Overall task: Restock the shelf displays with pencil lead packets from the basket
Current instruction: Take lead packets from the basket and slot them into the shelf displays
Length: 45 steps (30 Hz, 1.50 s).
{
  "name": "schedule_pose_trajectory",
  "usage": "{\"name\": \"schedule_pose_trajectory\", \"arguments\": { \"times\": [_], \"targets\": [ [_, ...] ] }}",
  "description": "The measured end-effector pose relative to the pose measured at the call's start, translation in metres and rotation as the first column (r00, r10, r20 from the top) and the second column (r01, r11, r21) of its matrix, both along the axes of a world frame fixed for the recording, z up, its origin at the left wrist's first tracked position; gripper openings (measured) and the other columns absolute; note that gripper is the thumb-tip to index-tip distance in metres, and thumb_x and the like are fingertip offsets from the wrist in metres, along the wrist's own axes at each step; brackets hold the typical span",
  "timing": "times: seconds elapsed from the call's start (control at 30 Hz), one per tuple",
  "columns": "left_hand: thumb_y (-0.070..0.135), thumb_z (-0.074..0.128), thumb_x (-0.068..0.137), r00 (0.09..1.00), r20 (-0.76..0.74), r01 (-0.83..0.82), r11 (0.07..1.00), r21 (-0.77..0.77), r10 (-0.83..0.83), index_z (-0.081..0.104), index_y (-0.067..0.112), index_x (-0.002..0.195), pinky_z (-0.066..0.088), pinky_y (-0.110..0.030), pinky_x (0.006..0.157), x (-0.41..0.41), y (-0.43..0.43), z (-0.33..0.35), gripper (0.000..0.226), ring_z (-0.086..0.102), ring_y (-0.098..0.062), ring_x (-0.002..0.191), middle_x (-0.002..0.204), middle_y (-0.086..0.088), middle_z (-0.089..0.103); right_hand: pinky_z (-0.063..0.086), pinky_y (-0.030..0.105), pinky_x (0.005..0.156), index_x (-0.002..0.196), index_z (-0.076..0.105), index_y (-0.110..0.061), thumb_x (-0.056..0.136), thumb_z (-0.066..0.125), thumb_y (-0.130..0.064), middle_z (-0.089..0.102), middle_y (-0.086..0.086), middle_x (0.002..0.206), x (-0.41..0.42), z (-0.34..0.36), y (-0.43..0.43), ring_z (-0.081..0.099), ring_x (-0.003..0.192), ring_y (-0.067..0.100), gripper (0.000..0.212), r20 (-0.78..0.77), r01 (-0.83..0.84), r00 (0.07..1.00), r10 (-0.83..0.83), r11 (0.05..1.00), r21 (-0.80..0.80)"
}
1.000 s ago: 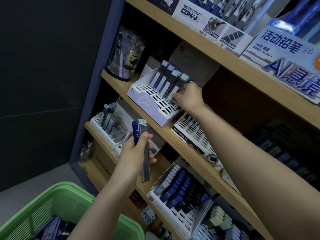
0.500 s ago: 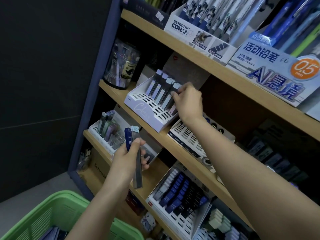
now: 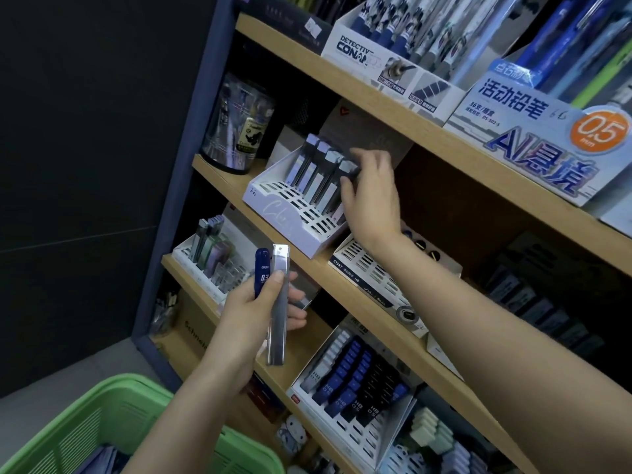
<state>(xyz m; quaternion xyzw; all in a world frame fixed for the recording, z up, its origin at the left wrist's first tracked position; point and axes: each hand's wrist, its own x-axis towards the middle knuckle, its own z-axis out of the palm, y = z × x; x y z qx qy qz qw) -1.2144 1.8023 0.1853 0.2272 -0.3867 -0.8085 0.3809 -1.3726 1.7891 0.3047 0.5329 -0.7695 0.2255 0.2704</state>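
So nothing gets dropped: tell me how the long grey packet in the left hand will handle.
The long grey packet juts straight below the left hand unsupported, so it is probably stiff and light. Its face looks smooth, so it might slip from the thumb's grip beside the blue packet. Flat sides suggest it won't roll.

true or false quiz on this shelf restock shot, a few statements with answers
1. The green basket sits at the lower left. True.
2. The left hand holds two packets, a dark blue packet and a grey packet. True.
3. The right hand is down in the green basket. False: it is up at the white display tray, by the shelved packets standing in it.
4. Every slot of the white display tray is filled. False: its front slots are empty.
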Motion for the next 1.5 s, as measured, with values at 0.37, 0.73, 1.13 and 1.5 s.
{"name": "schedule_pose_trajectory", "arguments": {
  "times": [0.37, 0.73, 1.13, 1.5],
  "targets": [
    [0.028, 0.042, 0.098, 0.994, 0.078, 0.083, 0.990, -0.114, -0.074, 0.064, 0.012, 0.097, 0.055, -0.022, 0.055, 0.007, 0.008, 0.003, 0.027, 0.065, -0.014, 0.058, 0.070, -0.003, 0.071, 0.050, 0.019, 0.064, 0.100, 0.065, -0.008, 0.093, 0.059, -0.017, 0.065, 0.006, 0.084, 0.056, -0.040, 0.058, 0.060, 0.066, 0.008, 0.014, 0.742, -0.406, 0.652, 0.157, 0.899, 0.166],
    [0.031, 0.046, 0.094, 0.980, 0.093, 0.188, 0.969, -0.159, -0.175, 0.065, 0.011, 0.088, 0.038, -0.018, 0.055, 0.019, 0.006, 0.007, 0.028, 0.042, -0.008, 0.055, 0.064, 0.001, 0.049, 0.048, 0.012, 0.061, 0.116, 0.055, -0.011, 0.098, 0.045, -0.006, 0.060, 0.001, 0.098, 0.052, -0.012, 0.076, 0.056, 0.067, -0.001, 0.021, 0.903, -0.424, 0.364, 0.230, 0.904, -0.059],
    [0.026, 0.041, 0.101, 0.950, 0.225, -0.119, 0.916, -0.383, 0.217, 0.059, 0.027, 0.119, 0.054, -0.028, 0.081, 0.020, -0.010, -0.006, 0.025, 0.057, -0.005, 0.087, 0.095, 0.007, 0.060, 0.056, 0.017, 0.068, 0.118, 0.058, -0.005, 0.092, 0.059, -0.011, 0.070, 0.006, 0.087, 0.053, 0.002, 0.052, 0.067, 0.069, 0.006, 0.027, 0.720, -0.312, 0.671, 0.176, 0.948, 0.059],
    [0.037, 0.041, 0.099, 0.889, 0.301, -0.232, 0.905, -0.356, 0.346, 0.039, 0.024, 0.091, 0.032, -0.027, 0.052, 0.026, -0.026, -0.001, 0.015, 0.041, -0.011, 0.059, 0.075, -0.001, 0.046, 0.055, 0.033, 0.074, 0.118, 0.054, -0.012, 0.097, 0.053, -0.018, 0.060, -0.003, 0.091, 0.010, 0.023, -0.013, 0.062, 0.075, 0.007, 0.022, 0.291, -0.112, 0.944, 0.153, 0.982, -0.151]
  ]
}}
